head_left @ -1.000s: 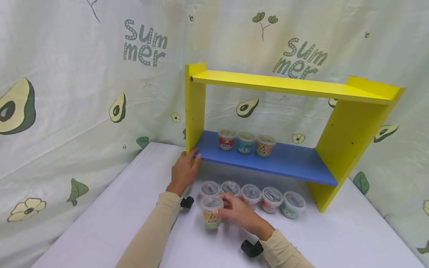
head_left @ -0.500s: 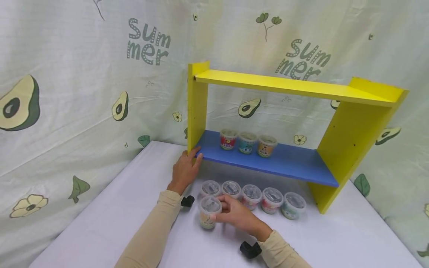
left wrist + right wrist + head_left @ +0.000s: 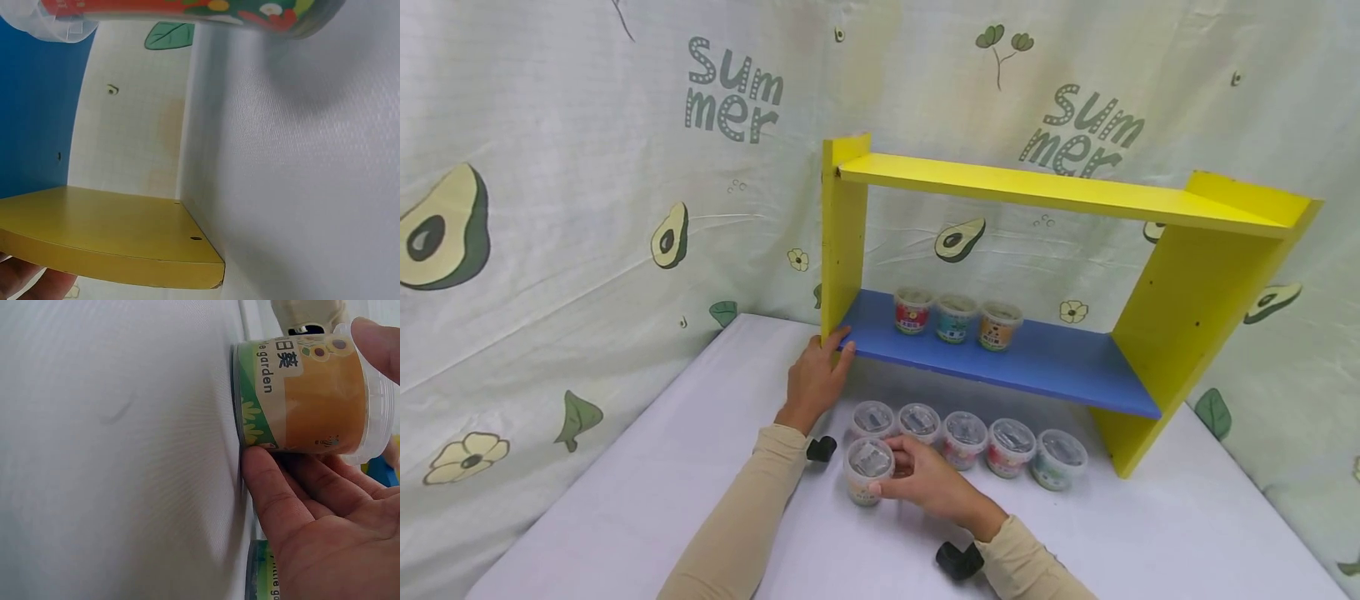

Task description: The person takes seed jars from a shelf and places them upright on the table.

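Note:
In the head view my right hand (image 3: 936, 483) grips a clear-lidded plastic cup (image 3: 867, 482) from its right side. The right wrist view shows its orange sunflower label (image 3: 325, 394), with the cup's base at the white table surface and my thumb near the lid. My left hand (image 3: 815, 375) holds the lower left side of a yellow and blue shelf unit (image 3: 841, 250), beside the blue board's corner. Its fingers (image 3: 47, 284) show partly at the yellow panel's edge in the left wrist view. Behind the gripped cup, several lidded cups (image 3: 965, 437) stand in a row before the shelf.
On the blue board (image 3: 1060, 358) stand a red-labelled cup (image 3: 912, 315), a teal-labelled cup (image 3: 953, 323) and an orange-labelled cup (image 3: 998, 329). The right yellow panel (image 3: 1202, 308) meets the table. A patterned curtain (image 3: 587, 208) hangs behind.
The gripped cup has shifted slightly left and turned from leaning to more upright, with its lid now facing up more. My left hand has stayed on the shelf.

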Available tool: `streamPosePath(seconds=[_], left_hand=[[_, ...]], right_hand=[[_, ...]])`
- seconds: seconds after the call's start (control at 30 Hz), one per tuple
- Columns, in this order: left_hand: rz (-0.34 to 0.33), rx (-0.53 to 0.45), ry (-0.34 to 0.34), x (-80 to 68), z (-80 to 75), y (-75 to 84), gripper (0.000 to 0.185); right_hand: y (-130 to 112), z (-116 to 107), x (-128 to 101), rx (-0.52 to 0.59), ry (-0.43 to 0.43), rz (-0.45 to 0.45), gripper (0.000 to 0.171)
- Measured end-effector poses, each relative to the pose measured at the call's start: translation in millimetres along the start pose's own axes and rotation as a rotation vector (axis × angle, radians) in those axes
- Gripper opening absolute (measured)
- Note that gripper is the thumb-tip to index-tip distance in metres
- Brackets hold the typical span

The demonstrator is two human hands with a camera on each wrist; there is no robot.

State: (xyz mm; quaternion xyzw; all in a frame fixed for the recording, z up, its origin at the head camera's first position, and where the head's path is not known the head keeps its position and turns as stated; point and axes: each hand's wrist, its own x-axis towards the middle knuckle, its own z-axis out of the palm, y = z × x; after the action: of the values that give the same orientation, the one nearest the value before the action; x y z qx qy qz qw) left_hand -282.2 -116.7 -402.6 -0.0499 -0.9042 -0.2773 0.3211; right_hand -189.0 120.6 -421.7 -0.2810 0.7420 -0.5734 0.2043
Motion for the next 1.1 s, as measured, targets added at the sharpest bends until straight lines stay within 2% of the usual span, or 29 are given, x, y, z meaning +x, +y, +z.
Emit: streamPosePath(seconds=[0.27,0.5,0.67,1.1], left_hand=[[0.009,-0.002,0.016,1.3,0.5,0.1,0.048],[0.003,-0.005,0.017,1.5,1.3,0.0,0.05],[-0.004,-0.009,0.006,1.4,3.5,-0.7,0.05],[0.017,-0.018,0.031,2.0,6.9,-3.7,0.05]], right_hand=[[2.8,-1.3,2.1,-0.062,0.045,-0.028,0.064],[4.8,-2.4,3.1,-0.057,0.049,-0.051,0.064],[5.6,-2.6,3.1,-0.057,0.061,-0.052,0.066],[7.3,-1.7,6.3,-0.098,0.095,-0.035,0.066]])
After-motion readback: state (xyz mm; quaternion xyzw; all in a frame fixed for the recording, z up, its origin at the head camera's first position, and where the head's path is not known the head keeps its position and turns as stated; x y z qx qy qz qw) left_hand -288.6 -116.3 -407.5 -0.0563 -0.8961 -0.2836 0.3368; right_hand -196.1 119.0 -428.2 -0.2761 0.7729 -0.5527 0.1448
